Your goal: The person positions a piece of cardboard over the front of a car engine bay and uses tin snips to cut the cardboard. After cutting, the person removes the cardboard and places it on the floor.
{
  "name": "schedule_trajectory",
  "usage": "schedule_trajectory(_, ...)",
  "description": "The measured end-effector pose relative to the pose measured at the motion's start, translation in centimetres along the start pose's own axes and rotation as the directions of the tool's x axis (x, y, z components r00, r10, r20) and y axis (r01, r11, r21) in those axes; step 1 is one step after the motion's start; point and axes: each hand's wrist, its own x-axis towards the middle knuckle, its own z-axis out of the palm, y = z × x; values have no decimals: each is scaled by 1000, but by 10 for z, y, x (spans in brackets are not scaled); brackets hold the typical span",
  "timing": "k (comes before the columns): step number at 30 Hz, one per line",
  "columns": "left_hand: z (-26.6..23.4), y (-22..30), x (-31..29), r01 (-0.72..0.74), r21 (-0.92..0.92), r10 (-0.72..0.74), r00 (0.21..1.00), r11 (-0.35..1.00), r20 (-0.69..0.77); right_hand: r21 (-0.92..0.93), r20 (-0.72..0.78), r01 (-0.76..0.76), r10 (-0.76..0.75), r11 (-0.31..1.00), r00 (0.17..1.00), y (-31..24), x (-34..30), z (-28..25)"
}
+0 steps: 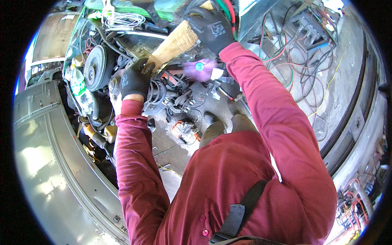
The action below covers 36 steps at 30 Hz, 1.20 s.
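A pale wooden board (176,43) slants between my two gloved hands above an open vehicle engine bay. My right hand (210,29), in a black glove, is closed around the board's upper end. At the lower end, my left hand (136,79), also in a black glove, is closed with its fingers at the wood; part of the grip is hidden. Just below the board is a purple fan-like thing (199,69) with a blue hub, its edges blurred. A coil spring (155,93) lies beside my left wrist.
Left of my left hand are a round grey housing (96,67) and a green-labelled plastic bottle (77,81). A coiled white cable (124,20) rests on the green bodywork. On the floor at right, hoses and cables tangle around a grey box (312,28). A metal panel (61,151) borders the left.
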Motion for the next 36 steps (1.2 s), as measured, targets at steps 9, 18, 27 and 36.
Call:
schedule_trajectory(9,5,-55,-43,-266,290,363,857,919,-366,-44,13,98,-97,994,995,5,3,-8)
schedule_trajectory(18,22,-134,-95,-89,-80,51,919,993,-391,112,5,56,-57,992,998,5,11,-12)
schedule_trajectory(27,28,-165,-114,-100,-284,-30,907,953,-421,204,-6,-7,9,979,1000,6,12,-12)
schedule_trajectory(36,30,-177,-127,-59,-405,-103,924,913,-368,200,-10,41,-40,979,999,6,16,-10)
